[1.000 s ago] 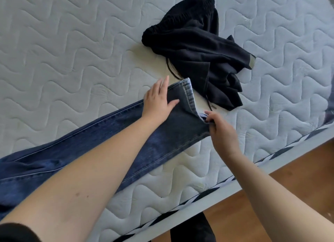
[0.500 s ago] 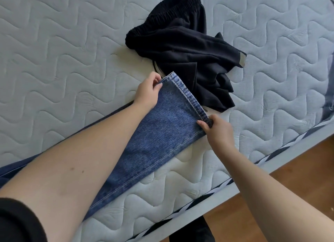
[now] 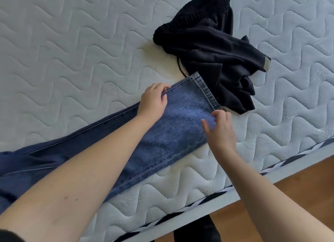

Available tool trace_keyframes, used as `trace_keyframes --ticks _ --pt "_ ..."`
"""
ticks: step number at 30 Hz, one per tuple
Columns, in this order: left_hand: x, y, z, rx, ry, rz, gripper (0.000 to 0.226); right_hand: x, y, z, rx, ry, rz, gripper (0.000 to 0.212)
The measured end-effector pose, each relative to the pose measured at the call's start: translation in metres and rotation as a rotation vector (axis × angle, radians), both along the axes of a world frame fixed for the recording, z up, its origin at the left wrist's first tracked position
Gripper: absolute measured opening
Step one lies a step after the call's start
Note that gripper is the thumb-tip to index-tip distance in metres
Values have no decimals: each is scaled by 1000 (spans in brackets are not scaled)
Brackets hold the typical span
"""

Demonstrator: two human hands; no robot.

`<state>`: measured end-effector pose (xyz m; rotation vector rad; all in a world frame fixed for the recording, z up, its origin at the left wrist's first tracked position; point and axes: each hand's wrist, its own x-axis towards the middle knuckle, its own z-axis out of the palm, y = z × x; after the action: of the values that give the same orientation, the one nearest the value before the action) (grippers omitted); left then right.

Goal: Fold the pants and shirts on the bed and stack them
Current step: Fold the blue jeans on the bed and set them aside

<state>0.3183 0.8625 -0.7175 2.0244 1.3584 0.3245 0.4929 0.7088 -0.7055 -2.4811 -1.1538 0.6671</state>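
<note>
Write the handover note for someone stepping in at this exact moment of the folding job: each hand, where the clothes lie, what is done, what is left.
Left hand: pinches the far seam edge of the jeans near the hem.
Right hand: blurred at the near hem corner; grip cannot be told.
Jeans lie stretched along the near edge of the mattress, legs laid one on the other, hem touching the black garment.
Black garment: crumpled heap, unfolded, further in on the mattress.
Done: jeans legs lined up flat.
Left: fold the jeans along their length, fold the black garment, stack both.
</note>
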Motion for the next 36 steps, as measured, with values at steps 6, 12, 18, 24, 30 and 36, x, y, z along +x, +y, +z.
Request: trace_keyframes --ticks 6,12,18,24,30,36 --pt "-127 -45 8 -86 33 116 33 -105 18 8 5 53 241 30" --pt "-260 -91 35 -68 63 300 32 -223 20 22 41 183 522 26" --pt "-372 -151 53 14 171 452 33 -337 -4 31 32 239 843 40" --pt "-442 -184 61 230 482 627 45 -411 -26 31 21 230 1027 46" --pt "-484 -200 54 -238 248 1193 77 -450 -41 29 -42 140 1213 74" --pt "-505 -210 50 -378 149 1186 48 -477 -59 35 46 112 1194 74"
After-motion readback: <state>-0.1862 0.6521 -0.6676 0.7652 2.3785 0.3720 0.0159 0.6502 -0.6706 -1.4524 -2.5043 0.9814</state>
